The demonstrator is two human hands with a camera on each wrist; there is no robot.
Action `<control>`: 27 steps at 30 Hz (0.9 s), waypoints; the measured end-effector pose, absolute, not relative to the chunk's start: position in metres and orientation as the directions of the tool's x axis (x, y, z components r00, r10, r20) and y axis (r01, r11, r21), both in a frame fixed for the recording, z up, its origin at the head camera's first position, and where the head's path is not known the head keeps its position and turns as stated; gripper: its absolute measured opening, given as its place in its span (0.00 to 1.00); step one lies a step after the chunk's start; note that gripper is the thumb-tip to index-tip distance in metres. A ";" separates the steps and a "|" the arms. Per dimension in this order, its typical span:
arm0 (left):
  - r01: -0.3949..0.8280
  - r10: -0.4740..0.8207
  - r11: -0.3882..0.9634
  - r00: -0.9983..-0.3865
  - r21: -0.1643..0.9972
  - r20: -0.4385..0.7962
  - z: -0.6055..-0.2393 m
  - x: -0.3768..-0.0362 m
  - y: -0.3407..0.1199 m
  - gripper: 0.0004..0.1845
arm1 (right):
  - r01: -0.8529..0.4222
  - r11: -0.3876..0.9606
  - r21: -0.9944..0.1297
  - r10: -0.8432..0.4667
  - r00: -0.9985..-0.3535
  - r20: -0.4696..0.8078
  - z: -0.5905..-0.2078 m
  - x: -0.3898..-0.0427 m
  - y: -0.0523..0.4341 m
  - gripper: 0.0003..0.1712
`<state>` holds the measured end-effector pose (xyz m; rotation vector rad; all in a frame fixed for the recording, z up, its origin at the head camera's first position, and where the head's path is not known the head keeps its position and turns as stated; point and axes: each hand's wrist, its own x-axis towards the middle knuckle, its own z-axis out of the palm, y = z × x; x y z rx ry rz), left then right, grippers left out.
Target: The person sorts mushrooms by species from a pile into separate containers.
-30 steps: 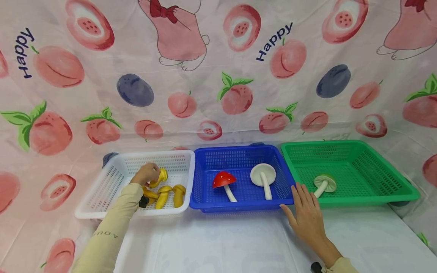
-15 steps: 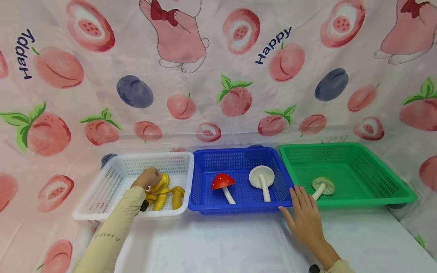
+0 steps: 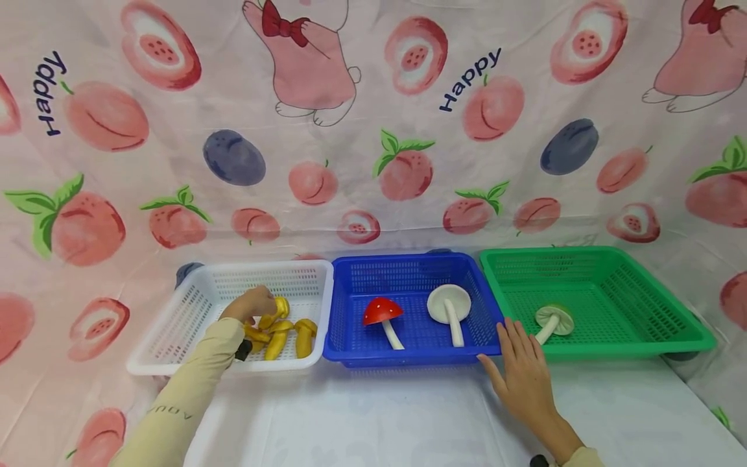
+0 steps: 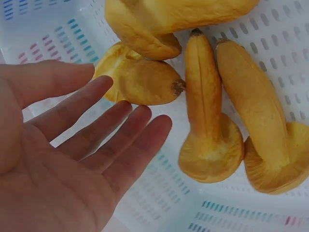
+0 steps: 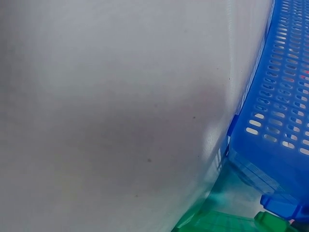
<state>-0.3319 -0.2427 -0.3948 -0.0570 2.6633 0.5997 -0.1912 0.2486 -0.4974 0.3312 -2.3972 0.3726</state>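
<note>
White table (image 3: 362, 421): left hand (image 3: 249, 305) open over yellow mushrooms (image 3: 280, 332).

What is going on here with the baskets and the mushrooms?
A person is sorting toy mushrooms into three baskets. The left hand is open over the yellow mushrooms in the white basket, holding none. The right hand lies flat on the table by the front edges of the blue basket and green basket. The blue one holds a red mushroom and a white mushroom; the green one holds a pale mushroom.
</note>
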 end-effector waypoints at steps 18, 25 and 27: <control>0.232 0.375 0.874 -0.881 0.428 -0.288 -0.372 -0.278 -0.215 0.15 | -0.341 0.893 -0.293 -0.166 -0.856 0.491 -0.471 -0.183 0.255 0.41; 0.332 0.393 0.802 -0.919 0.497 -0.019 -0.372 -0.239 -0.200 0.13 | -0.383 0.846 -0.370 -0.189 -0.865 0.465 -0.453 -0.178 0.264 0.33; 0.369 0.391 0.789 -0.918 0.492 0.062 -0.373 -0.229 -0.197 0.13 | -0.388 0.833 -0.395 -0.189 -0.870 0.455 -0.449 -0.174 0.265 0.31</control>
